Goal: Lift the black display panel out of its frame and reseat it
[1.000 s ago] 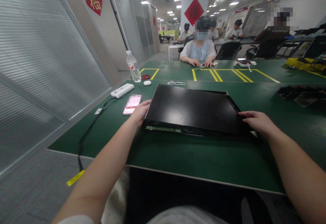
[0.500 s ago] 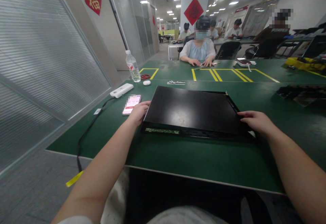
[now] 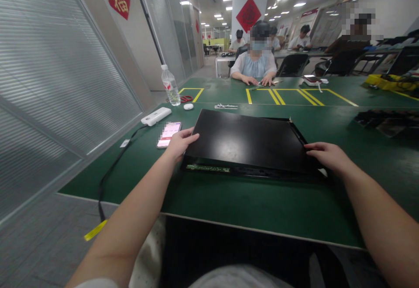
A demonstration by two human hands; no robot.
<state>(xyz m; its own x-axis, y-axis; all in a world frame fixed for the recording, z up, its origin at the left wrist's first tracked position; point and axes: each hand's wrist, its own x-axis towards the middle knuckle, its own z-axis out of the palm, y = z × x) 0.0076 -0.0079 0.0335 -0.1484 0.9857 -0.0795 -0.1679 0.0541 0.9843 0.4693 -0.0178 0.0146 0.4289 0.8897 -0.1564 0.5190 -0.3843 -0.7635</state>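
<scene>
A black display panel (image 3: 242,142) lies over a black frame (image 3: 271,173) on the green table. The panel is skewed against the frame, and its left side sits a little raised. Along the near left edge a green circuit board strip (image 3: 208,168) shows between the two. My left hand (image 3: 180,143) grips the panel's left edge, thumb on top, other fingers partly hidden beneath. At the right edge my right hand (image 3: 324,153) holds the panel with thumb and fingers; its fingertips are partly hidden against the black edge.
Left of the panel lie a phone (image 3: 169,134), a white power bank (image 3: 156,116) with a black cable, and a white earbud case (image 3: 188,106). Behind them stand a water bottle (image 3: 170,85) and red scissors (image 3: 186,99). A co-worker (image 3: 253,66) sits opposite. Dark parts (image 3: 389,121) lie at right.
My left thumb has come over onto the panel's top face, and the panel's left side is slightly higher. My right hand has hardly moved.
</scene>
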